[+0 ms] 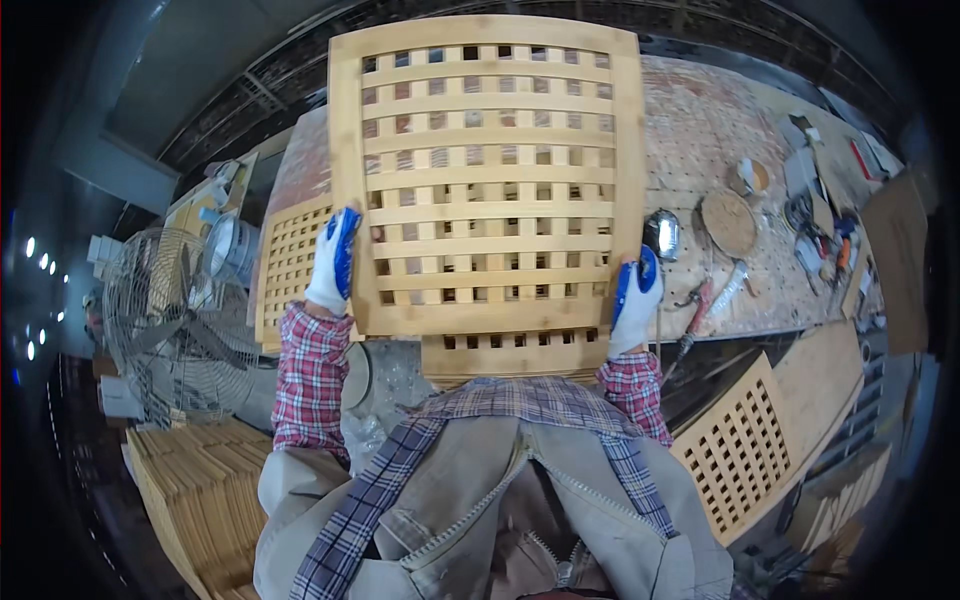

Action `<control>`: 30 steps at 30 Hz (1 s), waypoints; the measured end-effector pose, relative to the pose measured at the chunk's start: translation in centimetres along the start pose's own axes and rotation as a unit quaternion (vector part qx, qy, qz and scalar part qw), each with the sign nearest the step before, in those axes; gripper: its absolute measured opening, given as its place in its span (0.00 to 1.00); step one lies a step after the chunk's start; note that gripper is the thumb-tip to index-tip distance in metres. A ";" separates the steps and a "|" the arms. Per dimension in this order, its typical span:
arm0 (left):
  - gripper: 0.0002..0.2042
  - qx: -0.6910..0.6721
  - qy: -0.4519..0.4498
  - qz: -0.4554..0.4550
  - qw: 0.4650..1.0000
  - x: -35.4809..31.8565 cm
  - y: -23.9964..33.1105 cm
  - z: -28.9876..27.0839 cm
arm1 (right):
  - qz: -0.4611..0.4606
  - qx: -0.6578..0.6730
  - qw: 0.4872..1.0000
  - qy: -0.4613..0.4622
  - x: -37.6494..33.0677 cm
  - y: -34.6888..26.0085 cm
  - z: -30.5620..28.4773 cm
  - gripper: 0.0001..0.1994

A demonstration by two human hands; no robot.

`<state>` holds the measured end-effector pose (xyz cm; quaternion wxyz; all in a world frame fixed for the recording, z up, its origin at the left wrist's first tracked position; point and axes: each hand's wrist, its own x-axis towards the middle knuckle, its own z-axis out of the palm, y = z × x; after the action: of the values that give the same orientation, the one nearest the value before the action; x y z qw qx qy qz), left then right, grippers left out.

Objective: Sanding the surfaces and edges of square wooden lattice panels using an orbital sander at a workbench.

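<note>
A large wooden lattice panel (490,212) with a plain frame is held up in front of me, over the workbench. My left hand (334,262), in a white glove with blue coating, grips its left edge near the lower corner. At the lower right edge my right hand (636,300), gloved the same way, is closed on the frame. Below it and closer to me, another lattice panel (515,352) shows only in part. A third lattice panel (290,262) lies behind my left hand, partly hidden.
A wire-cage fan (180,325) stands left, above stacked wooden panels (200,490). The workbench (690,130) carries a round wooden disc (729,222), a shiny metal tool (662,236), a red-handled tool (698,305) and scattered hand tools. Another lattice panel (738,450) leans at the lower right.
</note>
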<state>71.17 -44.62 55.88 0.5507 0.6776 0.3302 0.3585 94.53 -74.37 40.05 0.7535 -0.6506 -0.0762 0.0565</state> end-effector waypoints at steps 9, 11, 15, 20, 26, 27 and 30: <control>0.19 -0.047 -0.025 -0.153 0.987 -0.2 2.1 -0.2 | 0.005 0.019 1.000 0.015 0.3 1.2 1.1 0.13; 0.19 -0.043 -0.023 -0.157 0.986 -0.2 1.9 -0.3 | -0.003 0.021 1.000 0.021 0.5 1.5 1.6 0.12; 0.20 -0.061 -0.043 -0.158 0.985 0.6 1.7 -0.9 | -0.010 0.034 0.999 0.034 0.9 2.9 1.6 0.10; 0.20 -0.092 -0.036 -0.210 0.973 0.3 1.7 -1.1 | 0.014 0.000 1.000 0.020 1.4 4.5 0.5 0.09; 0.21 -0.196 -0.067 -0.219 0.953 -0.3 1.3 -0.8 | 0.007 0.015 1.000 0.012 1.4 3.7 -0.2 0.07; 0.21 -0.229 -0.060 -0.235 0.943 -0.3 1.4 -0.4 | 0.009 0.000 0.999 0.037 1.0 3.2 0.3 0.07; 0.23 -0.251 -0.105 -0.238 0.932 0.0 1.3 -0.9 | 0.007 -0.028 0.995 0.095 0.5 3.2 0.0 0.07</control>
<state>70.45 -44.43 57.27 0.8037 0.4523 0.3214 0.2149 95.09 -73.75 36.87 0.7386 -0.6741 -0.0013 -0.0020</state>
